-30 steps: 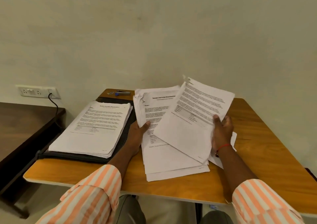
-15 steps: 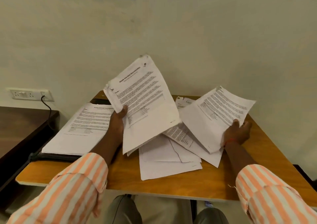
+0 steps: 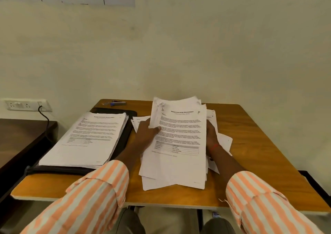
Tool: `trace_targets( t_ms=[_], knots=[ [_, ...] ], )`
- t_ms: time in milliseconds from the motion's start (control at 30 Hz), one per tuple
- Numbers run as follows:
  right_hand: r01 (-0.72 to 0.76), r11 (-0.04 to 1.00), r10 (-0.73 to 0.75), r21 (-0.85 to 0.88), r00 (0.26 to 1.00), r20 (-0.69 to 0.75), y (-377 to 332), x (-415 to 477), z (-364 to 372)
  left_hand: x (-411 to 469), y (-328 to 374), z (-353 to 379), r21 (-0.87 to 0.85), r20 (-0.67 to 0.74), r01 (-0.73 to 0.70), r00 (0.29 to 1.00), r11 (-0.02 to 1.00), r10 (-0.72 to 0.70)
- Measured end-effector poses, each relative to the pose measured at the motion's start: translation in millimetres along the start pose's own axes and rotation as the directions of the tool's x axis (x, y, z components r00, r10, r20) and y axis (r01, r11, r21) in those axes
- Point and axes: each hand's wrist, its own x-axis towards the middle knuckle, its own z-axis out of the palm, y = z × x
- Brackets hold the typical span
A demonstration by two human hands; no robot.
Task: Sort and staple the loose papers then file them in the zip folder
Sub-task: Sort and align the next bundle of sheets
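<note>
Two hands hold the loose papers [image 3: 179, 144] over the counter [image 3: 250, 144]: the left hand [image 3: 148, 135] grips their left edge, the right hand [image 3: 212, 137], mostly hidden, seems to clasp the right. A neat stack [image 3: 86, 137] lies on the open zip folder [image 3: 125, 137] at left.

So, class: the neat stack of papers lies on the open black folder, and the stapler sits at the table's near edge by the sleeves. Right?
Not quite. The head view shows the stapler at the table's far edge, by the wall. The neat stack does lie on the open black folder.
</note>
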Motion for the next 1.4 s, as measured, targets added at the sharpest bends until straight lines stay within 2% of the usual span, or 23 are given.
trace_targets(
  t_ms=[67,167,233,300,367,433,500,633,767,900,1033,1233,1400],
  knots=[
    [0.038,0.999,-0.037,-0.030,0.998,0.048,1.3,-4.8,-3.5,-1.5,-1.6,-1.5,-0.037,-0.032,0.018,0.999,0.999,-0.019],
    [0.130,0.983,-0.125,-0.132,0.991,0.051,-5.4,-18.5,-2.0,-4.3,1.0,-0.5,-0.122,0.012,0.099,0.995,0.987,-0.099],
    [0.028,1.000,-0.028,0.003,0.998,0.059,-9.1,-24.3,-0.6,-5.4,3.4,0.9,-0.099,0.016,0.082,0.997,0.992,-0.081],
    [-0.123,0.973,0.091,0.197,0.982,0.166,-10.0,-28.6,-4.8,-5.4,5.9,3.7,-0.060,-0.037,0.023,0.999,0.998,-0.025],
    [-0.156,0.960,0.088,0.231,0.956,0.280,-6.0,-31.3,-7.0,-4.4,9.7,6.2,-0.079,-0.126,-0.047,0.991,0.996,0.037],
    [0.026,0.997,-0.043,0.071,0.966,0.255,-3.2,-27.5,-6.0,-5.0,19.6,8.5,-0.083,-0.182,-0.176,0.970,0.981,0.159],
    [0.210,0.971,-0.191,-0.115,0.969,0.156,-12.2,-23.7,0.7,-1.5,29.8,10.3,-0.005,-0.200,-0.331,0.925,0.944,0.323],
    [0.347,0.932,-0.344,-0.099,0.938,0.045,-53.7,-24.4,20.4,0.5,68.1,17.6,0.034,-0.269,-0.450,0.856,0.892,0.442],
    [0.416,0.902,-0.412,-0.112,0.909,0.065,-73.0,-25.0,26.0,0.6,82.2,15.8,-0.002,-0.308,-0.514,0.816,0.858,0.488],
    [0.375,0.917,-0.368,-0.134,0.927,0.077,-53.8,-27.2,22.1,-3.8,65.4,14.4,-0.025,-0.307,-0.480,0.839,0.877,0.450],
    [0.310,0.925,-0.293,-0.219,0.950,0.111,-31.3,-26.6,20.0,-7.5,43.8,13.4,-0.012,-0.222,-0.398,0.895,0.917,0.386],
    [0.301,0.926,-0.287,-0.228,0.953,0.092,-26.3,-24.1,19.0,-8.6,39.3,13.8,0.075,-0.212,-0.437,0.871,0.896,0.442],
    [0.277,0.940,-0.259,-0.200,0.960,0.111,-11.1,-27.8,18.0,-9.0,16.3,11.4,0.072,-0.201,-0.349,0.912,0.934,0.357]
  ],
)
